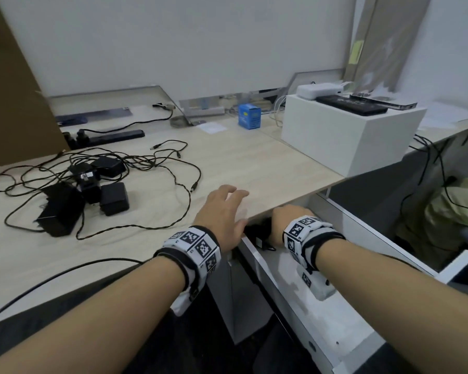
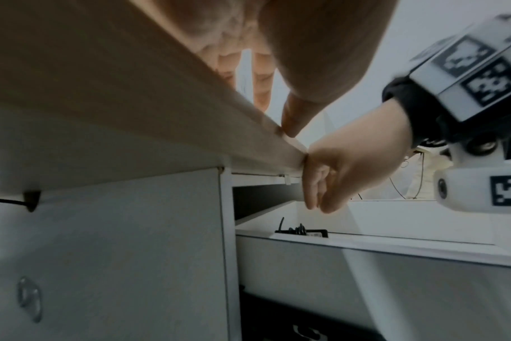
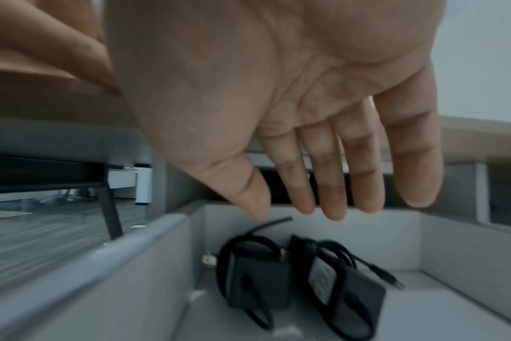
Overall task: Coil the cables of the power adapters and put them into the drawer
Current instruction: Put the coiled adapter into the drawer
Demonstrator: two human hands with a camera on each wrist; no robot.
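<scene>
Right hand (image 3: 321, 115) hangs empty, fingers spread, above two wrapped adapters (image 3: 301, 276) in the drawer (image 3: 452, 242) — one plug end sticks up; left hand (image 1: 224, 211), flat, could snag the tangle (image 1: 97, 179) next.

Office: desk (image 1: 254, 160), drawer (image 1: 343, 327), partition (image 1: 173, 44)

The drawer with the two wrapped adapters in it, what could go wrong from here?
1. In the drawer, a loose cable end sticks up from the coiled adapters; it might snag the desk edge on closing.
2. The remaining adapters lie in tangled cables; lifting one could drag the others.
3. The right hand is open above the drawer, so closing early could pinch it.
</scene>
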